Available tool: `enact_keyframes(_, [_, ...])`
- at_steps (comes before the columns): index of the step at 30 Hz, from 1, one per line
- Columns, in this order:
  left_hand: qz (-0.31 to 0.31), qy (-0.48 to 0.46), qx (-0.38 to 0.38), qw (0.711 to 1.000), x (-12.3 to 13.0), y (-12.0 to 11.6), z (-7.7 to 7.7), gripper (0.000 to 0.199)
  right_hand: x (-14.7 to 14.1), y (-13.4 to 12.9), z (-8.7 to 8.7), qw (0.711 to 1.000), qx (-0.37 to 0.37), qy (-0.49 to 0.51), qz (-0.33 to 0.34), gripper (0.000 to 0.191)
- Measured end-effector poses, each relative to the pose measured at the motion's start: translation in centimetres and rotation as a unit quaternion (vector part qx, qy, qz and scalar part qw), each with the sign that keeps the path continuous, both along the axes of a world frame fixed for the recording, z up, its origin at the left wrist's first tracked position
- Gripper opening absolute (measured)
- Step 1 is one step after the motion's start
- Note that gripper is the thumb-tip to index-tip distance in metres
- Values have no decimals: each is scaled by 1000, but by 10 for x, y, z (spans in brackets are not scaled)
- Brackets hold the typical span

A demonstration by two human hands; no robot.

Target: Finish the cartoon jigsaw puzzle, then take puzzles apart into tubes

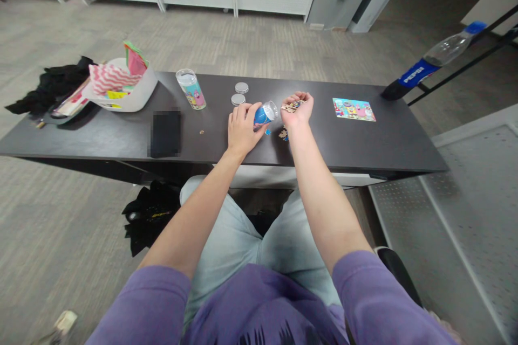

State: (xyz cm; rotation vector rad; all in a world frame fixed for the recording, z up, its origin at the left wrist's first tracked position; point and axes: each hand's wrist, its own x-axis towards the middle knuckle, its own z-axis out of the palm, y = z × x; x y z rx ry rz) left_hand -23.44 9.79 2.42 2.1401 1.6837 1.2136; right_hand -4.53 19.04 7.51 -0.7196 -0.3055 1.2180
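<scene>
The largest thing is the dark tabletop [364,145], stretching across the view in front of the person's knees; at its right end stands a Pepsi bottle [421,70] with a blue cap, partly filled with dark liquid; toward the left end sits a white plastic basket [141,91], holding a red-and-white zigzag cloth [109,80] and other colourful items, with crumpled black fabric [48,86] beside it; a dark rectangular object [165,133], its details blurred out, lies nearer the front edge. The left hand [242,126] is closed around a blue-labelled clear tube [265,114], held tilted above the tabletop with its clear end turned toward the right palm; the right hand [298,110] is cupped, palm up with fingers curled, just beside that end, and cradles a heap of small jigsaw pieces [292,107]. A second clear tube with a cartoon label [191,89] stands upright between the basket and the left hand; a colourful cartoon picture card [354,110] lies flat to the right of the right hand; two round silver lids [238,99] lie flat, close together, just beyond the left hand. Smallest are the scattered bits: a little cluster of loose pieces [284,133] on the tabletop by the right wrist; a single blue piece [267,132] near the left fingertips; one tan piece [201,132] alone, between the dark rectangular object and the left hand.
</scene>
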Motion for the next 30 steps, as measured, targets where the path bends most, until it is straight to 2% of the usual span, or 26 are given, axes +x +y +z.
enact_keyframes(6, [3, 16, -10, 1000, 0, -2, 3, 68, -24, 0, 12, 998, 6, 63, -21, 53])
enact_keyframes(11, [5, 18, -13, 1000, 1, -2, 5, 70, -36, -2, 22, 999, 31, 8, -3, 60])
enact_keyframes(19, [16, 17, -11, 1000, 2, -3, 6, 69, -48, -1, 17, 992, 118, -43, -31, 63])
enact_keyframes(24, [21, 29, -20, 999, 3, -4, 9, 69, -50, -3, 16, 991, 114, -53, -44, 61])
enact_keyframes(30, [27, 59, -33, 997, 3, -9, 16, 66, -54, -6, 20, 988, 143, -41, -46, 68])
